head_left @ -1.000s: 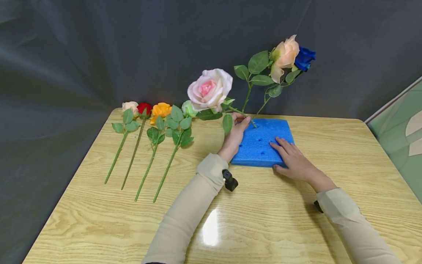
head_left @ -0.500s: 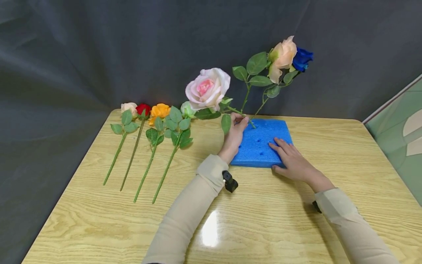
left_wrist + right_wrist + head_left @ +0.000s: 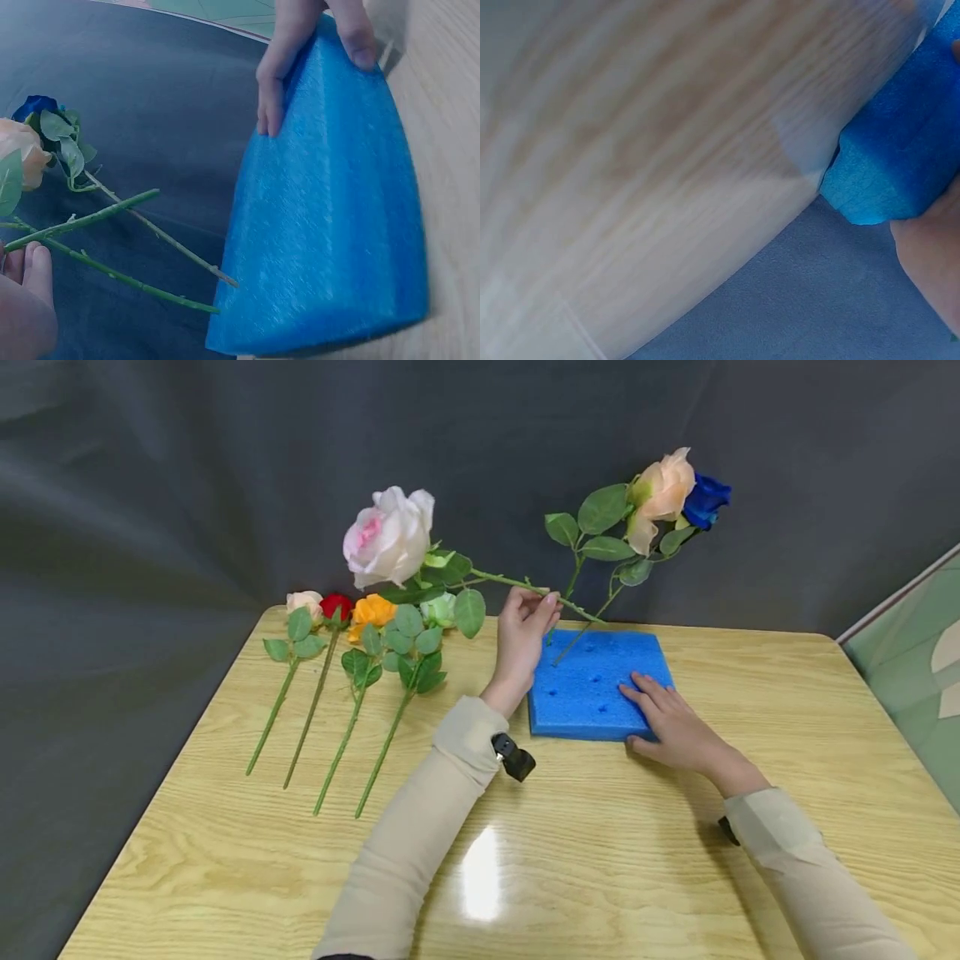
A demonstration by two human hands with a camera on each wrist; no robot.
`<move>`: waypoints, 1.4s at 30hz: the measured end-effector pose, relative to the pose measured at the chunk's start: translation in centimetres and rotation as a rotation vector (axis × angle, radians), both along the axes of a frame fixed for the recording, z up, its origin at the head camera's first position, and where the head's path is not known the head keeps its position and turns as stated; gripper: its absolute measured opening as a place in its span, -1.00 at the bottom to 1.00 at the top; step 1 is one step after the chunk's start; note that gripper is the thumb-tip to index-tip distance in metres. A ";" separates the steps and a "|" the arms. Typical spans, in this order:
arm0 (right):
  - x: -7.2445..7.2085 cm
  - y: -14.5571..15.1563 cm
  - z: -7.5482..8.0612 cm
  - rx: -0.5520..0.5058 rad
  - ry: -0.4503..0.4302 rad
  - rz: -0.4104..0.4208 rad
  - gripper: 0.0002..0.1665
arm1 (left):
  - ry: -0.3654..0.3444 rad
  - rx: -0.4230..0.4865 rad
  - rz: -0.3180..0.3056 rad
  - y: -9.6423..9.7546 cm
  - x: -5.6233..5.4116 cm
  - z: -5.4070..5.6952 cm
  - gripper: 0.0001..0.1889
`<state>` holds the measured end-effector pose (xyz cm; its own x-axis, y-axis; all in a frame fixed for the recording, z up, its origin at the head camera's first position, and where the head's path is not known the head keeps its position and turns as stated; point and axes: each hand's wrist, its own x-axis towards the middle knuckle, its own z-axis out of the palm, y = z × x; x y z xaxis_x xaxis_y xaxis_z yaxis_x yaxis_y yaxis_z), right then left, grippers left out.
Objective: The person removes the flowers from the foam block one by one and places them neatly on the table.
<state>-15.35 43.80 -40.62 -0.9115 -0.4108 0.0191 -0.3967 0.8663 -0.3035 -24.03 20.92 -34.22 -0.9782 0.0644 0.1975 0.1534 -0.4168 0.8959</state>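
Observation:
My left hand [image 3: 519, 647] pinches the stem of a pale pink rose [image 3: 393, 535], held nearly level above the table's back edge. Its bare stem end [image 3: 142, 197] is raised above a blue foam block [image 3: 570, 718]. On the block's right side rests my right hand [image 3: 678, 731], fingers spread over the top and thumb at the front edge. Several small holes mark the foam. A peach rose [image 3: 663, 485] and a blue rose [image 3: 707, 502] stand tilted to the right, their stems stuck in the block's back left part. The left wrist view shows those stems crossing behind the held one.
To the left on the wooden table [image 3: 570, 860] lie a cream rose [image 3: 303, 603], a red rose [image 3: 337, 607], an orange rose [image 3: 372, 612] and a pale green flower [image 3: 438, 608], side by side. A dark cloth [image 3: 262, 468] hangs behind the table.
My left hand has lifted the pink rose up and left. Its stem end has come away from the foam and the flower tips further left. My right hand stays on the block.

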 end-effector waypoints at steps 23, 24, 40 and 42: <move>0.1 0.1 -0.4 0.013 0.015 -0.018 -0.10 | -0.174 0.067 0.037 -0.7 0.1 -1.5 -0.87; 0.1 0.1 -0.4 0.014 0.015 -0.019 -0.10 | -0.184 0.071 0.042 -0.7 0.1 -1.5 -0.87; 0.3 0.1 -0.3 0.018 -0.003 -0.023 -0.10 | -0.269 0.055 -0.007 -3.3 0.6 -3.2 -0.86; 0.3 0.1 -0.3 0.021 -0.003 -0.027 -0.09 | -0.277 0.055 -0.002 -3.7 0.6 -3.4 -0.88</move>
